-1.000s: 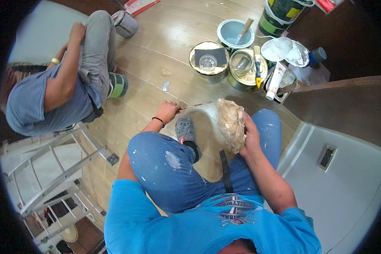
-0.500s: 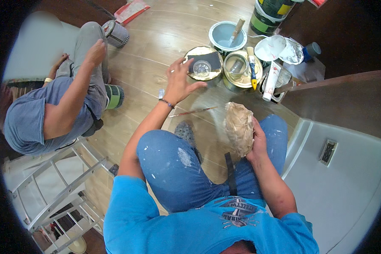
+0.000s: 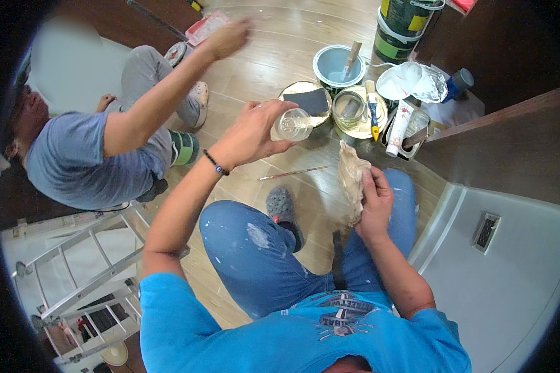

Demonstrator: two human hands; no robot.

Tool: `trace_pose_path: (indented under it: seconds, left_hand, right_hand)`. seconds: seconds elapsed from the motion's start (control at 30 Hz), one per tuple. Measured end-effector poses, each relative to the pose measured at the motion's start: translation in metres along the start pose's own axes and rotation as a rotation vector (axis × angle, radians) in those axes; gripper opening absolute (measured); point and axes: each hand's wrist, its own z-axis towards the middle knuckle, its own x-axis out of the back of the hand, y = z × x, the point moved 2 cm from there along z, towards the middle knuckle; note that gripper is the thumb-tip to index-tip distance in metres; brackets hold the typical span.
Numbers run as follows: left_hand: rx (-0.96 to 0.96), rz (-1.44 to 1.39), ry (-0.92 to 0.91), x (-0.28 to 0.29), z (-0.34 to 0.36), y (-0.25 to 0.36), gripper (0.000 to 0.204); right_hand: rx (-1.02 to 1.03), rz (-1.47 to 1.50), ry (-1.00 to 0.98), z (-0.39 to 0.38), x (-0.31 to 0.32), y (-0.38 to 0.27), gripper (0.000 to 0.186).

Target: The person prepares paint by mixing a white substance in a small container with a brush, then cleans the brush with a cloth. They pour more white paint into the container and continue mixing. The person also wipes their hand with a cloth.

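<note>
A small clear plastic cup [image 3: 294, 125] is tilted in my left hand [image 3: 255, 132], pinched between thumb and fingers. Just beyond it stands a can with a cream-smeared lid, and a dark sheet of sandpaper [image 3: 307, 103] lies on that lid. My right hand [image 3: 376, 202] grips a crumpled beige piece [image 3: 353, 181], thin and wrinkled like paper or cloth, above my right knee. A thin paintbrush [image 3: 292, 173] lies on the wooden floor between my hands.
Ahead stand a grey-blue paint bucket [image 3: 317, 67] holding a brush, a can [image 3: 359, 132] with a jar and brush on top, a white tube [image 3: 399, 132] and stacked buckets [image 3: 397, 40]. Left sits another person [image 3: 99, 146], arm outstretched. A ladder [image 3: 78, 267] is at lower left.
My left hand has taken the clear cup off the can lid and drawn it back. The beige piece has turned edge-on in my right hand. The other person's arm has reached forward.
</note>
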Motion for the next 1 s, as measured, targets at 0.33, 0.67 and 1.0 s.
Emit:
trace_pose_path:
  seconds: [0.33,0.67,1.0]
  left_hand:
    - [0.206,0.065,-0.02,0.044,-0.039,0.101,0.073]
    - [0.314,-0.079,0.11,0.019,-0.086,0.108,0.078]
    - [0.277,-0.242,0.219,0.014,-0.098,0.109,0.081]
  right_hand:
    - [0.752,-0.661,-0.37,-0.012,-0.102,-0.044,0.018]
    - [0.744,-1.039,-0.836,-0.015,-0.089,-0.046,0.036]
    - [0.66,-0.96,-0.95,-0.014,-0.091,-0.037,0.055]
